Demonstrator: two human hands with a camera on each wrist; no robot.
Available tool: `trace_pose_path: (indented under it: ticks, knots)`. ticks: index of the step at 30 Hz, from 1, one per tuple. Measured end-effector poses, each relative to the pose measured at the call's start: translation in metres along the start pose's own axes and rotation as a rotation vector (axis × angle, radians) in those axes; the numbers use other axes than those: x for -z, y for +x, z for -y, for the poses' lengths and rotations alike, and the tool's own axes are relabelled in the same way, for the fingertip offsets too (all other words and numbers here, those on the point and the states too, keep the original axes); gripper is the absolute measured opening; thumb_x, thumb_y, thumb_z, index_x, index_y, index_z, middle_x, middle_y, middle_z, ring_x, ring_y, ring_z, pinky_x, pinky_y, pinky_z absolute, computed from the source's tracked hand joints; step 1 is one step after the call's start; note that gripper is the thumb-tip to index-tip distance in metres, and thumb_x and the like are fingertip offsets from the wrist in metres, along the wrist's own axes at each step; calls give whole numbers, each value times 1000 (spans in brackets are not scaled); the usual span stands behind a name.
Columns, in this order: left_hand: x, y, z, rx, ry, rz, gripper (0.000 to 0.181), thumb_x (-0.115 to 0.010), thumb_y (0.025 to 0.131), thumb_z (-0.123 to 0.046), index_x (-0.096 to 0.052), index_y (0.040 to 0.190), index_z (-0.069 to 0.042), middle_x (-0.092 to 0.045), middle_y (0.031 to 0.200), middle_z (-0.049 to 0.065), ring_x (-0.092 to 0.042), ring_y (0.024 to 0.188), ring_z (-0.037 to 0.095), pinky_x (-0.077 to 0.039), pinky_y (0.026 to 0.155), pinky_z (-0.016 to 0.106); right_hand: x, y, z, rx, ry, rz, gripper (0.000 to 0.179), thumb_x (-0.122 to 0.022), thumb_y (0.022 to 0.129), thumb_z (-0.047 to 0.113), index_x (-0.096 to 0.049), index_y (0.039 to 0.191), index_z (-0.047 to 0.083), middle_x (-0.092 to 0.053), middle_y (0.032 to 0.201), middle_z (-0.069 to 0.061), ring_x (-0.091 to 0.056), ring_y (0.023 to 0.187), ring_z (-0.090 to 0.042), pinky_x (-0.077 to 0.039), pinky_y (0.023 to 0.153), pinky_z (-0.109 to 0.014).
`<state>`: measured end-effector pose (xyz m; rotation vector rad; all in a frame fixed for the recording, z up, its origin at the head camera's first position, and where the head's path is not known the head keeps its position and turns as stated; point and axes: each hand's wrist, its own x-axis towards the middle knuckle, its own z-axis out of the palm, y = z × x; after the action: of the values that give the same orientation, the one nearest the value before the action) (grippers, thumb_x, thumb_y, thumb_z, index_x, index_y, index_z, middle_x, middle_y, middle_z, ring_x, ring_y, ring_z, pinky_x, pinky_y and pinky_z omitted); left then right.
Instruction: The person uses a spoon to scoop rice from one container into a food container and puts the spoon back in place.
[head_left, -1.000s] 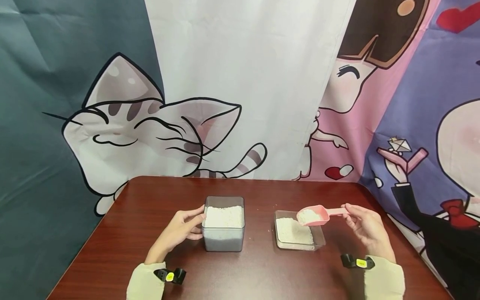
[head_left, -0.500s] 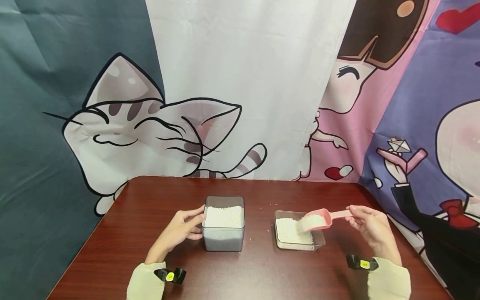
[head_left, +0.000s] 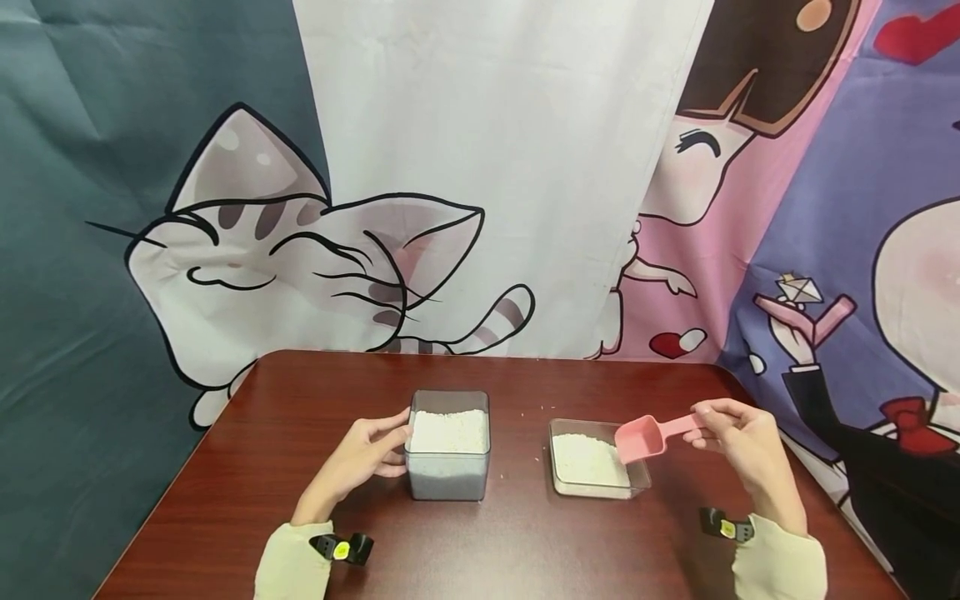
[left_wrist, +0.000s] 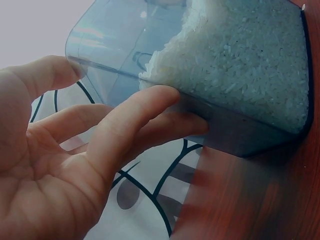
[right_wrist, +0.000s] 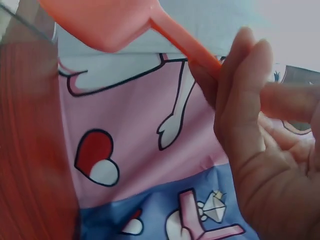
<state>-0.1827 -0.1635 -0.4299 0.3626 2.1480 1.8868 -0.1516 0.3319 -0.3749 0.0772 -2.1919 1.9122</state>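
Note:
A tall clear-grey container [head_left: 448,481] filled with white rice [head_left: 450,432] stands left of the table's middle. Against its left side rest the fingers of my left hand [head_left: 362,458]; the left wrist view shows fingertips [left_wrist: 167,94] touching the wall, without wrapping round it. My right hand [head_left: 742,446] pinches the handle of a pink scoop [head_left: 640,439], whose bowl is tilted down over the right part of a low clear box [head_left: 640,475]. No rice shows in the scoop's bowl. Rice [head_left: 587,458] covers the floor of that box.
Both vessels stand apart on a brown wooden table [head_left: 517,542]. Several stray grains lie between and behind them. A printed cloth [head_left: 510,167] with cartoon figures hangs right behind the table. Each wrist wears a black strap [head_left: 341,548] over a pale sleeve.
My right hand has tipped the scoop, and its rice has poured into the low box. The scoop has also shifted slightly right. My left hand stays at the tall container.

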Motion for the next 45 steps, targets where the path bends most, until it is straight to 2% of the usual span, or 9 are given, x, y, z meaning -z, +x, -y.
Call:
trace_pose_path:
  ticks: [4, 7, 11, 18, 23, 27, 32, 37, 45]
  knots:
    - [0, 0, -1, -1, 2, 1, 57, -58, 91, -26, -38, 136, 4, -54, 119, 31, -67, 80, 31, -53, 70, 50, -4, 0, 3, 72, -109, -6, 7, -58, 89, 5, -65, 88, 7, -69, 71, -3, -67, 56, -19, -56, 55, -27]
    - [1, 0, -2, -5, 10, -3, 57, -58, 91, -25, -39, 136, 3, -54, 119, 30, -67, 80, 31, -54, 69, 48, -7, 0, 5, 83, -99, -22, 6, -59, 88, 5, -64, 90, 3, -69, 71, -3, -67, 57, -19, -56, 56, -27]
    - [1, 0, -2, -10, 11, -1, 57, -58, 91, -25, -39, 137, 3, -53, 120, 30, -67, 80, 31, -55, 69, 46, -12, -1, 9, 56, -6, -55, 9, -61, 88, 7, -64, 92, 1, -68, 73, -4, -67, 57, -20, -56, 57, -28]
    - [-1, -1, 0, -2, 3, -7, 58, -59, 90, -25, -39, 137, 2, -53, 120, 30, -67, 80, 31, -55, 68, 45, -28, 1, 11, -52, 161, -97, 15, -63, 87, 14, -67, 91, 1, -68, 75, -5, -67, 60, -20, -56, 61, -30]
    - [-2, 0, 1, -11, 4, 5, 56, -58, 91, -23, -39, 136, 3, -54, 119, 30, -67, 79, 31, -54, 69, 48, -38, 2, 8, -69, 307, -85, 12, -61, 88, 9, -67, 90, 0, -67, 75, -5, -68, 61, -19, -56, 61, -28]
    - [-2, 0, 2, -12, 5, -2, 56, -58, 91, -24, -39, 136, 3, -53, 120, 31, -67, 80, 30, -54, 70, 49, -46, 10, -4, -86, 357, -70, 13, -62, 87, 11, -68, 93, 0, -69, 76, -5, -68, 63, -18, -56, 63, -27]
    - [0, 0, 1, -15, 4, -3, 57, -58, 91, -26, -39, 136, 3, -53, 120, 31, -67, 79, 30, -54, 69, 48, -67, 13, -10, -150, 445, -51, 12, -63, 87, 10, -69, 91, 2, -69, 76, -6, -68, 64, -17, -56, 64, -25]
    - [0, -1, 2, -17, 6, -2, 56, -58, 91, -24, -39, 136, 4, -53, 120, 30, -67, 79, 30, -54, 69, 49, -96, 11, 2, -205, 514, -55, 11, -63, 87, 9, -69, 90, 2, -68, 72, -7, -67, 61, -17, -56, 60, -23]
    - [-2, -1, 2, -32, 10, -5, 53, -55, 93, -21, -38, 136, 5, -55, 117, 30, -67, 78, 28, -53, 70, 51, -141, 16, 20, -133, 497, 9, 10, -63, 86, 8, -66, 90, -1, -68, 71, -8, -67, 59, -17, -56, 57, -24]
